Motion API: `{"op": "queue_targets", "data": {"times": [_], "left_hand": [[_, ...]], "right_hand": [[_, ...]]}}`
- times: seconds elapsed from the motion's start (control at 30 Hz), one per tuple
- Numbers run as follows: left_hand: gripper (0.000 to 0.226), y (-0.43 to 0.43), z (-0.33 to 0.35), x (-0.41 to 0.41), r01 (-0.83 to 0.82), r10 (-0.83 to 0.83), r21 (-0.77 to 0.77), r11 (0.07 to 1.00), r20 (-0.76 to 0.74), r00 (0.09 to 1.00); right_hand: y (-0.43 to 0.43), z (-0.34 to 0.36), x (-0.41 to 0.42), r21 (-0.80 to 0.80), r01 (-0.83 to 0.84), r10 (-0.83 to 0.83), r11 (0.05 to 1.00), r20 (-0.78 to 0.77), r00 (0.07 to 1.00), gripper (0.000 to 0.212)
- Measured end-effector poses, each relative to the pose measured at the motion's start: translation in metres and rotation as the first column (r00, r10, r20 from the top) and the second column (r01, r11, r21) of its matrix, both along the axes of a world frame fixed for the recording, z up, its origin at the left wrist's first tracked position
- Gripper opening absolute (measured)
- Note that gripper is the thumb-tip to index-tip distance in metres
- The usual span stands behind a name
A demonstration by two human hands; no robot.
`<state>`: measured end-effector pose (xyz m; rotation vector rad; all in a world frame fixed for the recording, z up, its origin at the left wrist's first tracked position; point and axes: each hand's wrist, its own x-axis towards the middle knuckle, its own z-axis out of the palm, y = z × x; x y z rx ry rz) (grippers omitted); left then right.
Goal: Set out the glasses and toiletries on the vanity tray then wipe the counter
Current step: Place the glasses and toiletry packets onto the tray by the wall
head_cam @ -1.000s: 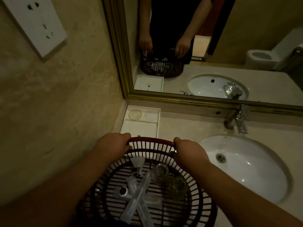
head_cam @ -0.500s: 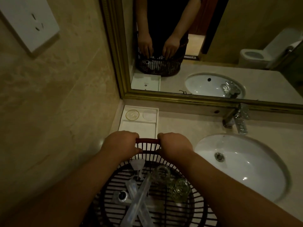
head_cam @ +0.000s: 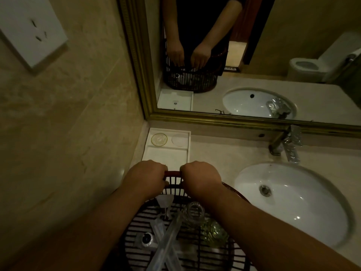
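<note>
A dark red slatted basket (head_cam: 173,174) stands at the counter's near edge. My left hand (head_cam: 145,176) and my right hand (head_cam: 201,178) both grip its far rim, close together. Inside the basket lie two clear glasses (head_cam: 194,212), wrapped clear toiletry packets (head_cam: 168,237) and a small capped bottle (head_cam: 146,239). The white vanity tray (head_cam: 166,155) sits in the back left corner against the wall, just beyond the basket. Two round coasters (head_cam: 159,139) lie in its far section.
A white oval sink (head_cam: 289,202) fills the counter to the right, with a metal faucet (head_cam: 289,143) behind it. A gold-framed mirror (head_cam: 234,119) runs along the back. The tiled wall on the left carries a white socket plate (head_cam: 29,30).
My hands have slid toward each other along the basket's far rim. The view has shifted slightly closer to the tray.
</note>
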<state>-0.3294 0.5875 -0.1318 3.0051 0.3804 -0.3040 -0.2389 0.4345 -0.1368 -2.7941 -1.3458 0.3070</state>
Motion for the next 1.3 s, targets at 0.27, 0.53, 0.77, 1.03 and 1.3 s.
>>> {"op": "queue_targets", "data": {"times": [0.27,0.53,0.77,1.03,1.3], "left_hand": [[0.026,0.002,-0.005,-0.001,0.007,-0.007,-0.005,1.000,0.038,0.999],[0.024,0.000,-0.001,-0.003,0.004,-0.003,-0.011,1.000,0.050,0.999],[0.023,-0.001,0.000,-0.004,-0.011,0.011,0.008,1.000,0.061,0.998],[0.023,0.000,-0.002,-0.004,-0.016,0.016,-0.005,1.000,0.070,0.997],[0.024,0.002,-0.006,-0.004,-0.003,0.004,-0.019,1.000,0.084,0.996]], "right_hand": [[0.002,0.000,0.001,-0.012,0.009,-0.009,1.000,-0.015,1.000,0.013],[-0.001,0.005,-0.003,-0.013,0.004,-0.004,1.000,0.008,1.000,0.016],[-0.015,0.013,-0.020,0.169,-0.031,0.013,0.985,0.105,0.994,0.037],[-0.064,-0.011,-0.058,0.101,-0.256,0.259,0.961,-0.019,0.966,0.034],[-0.068,-0.068,-0.056,-0.136,0.012,-0.057,0.991,-0.333,0.941,0.058]]}}
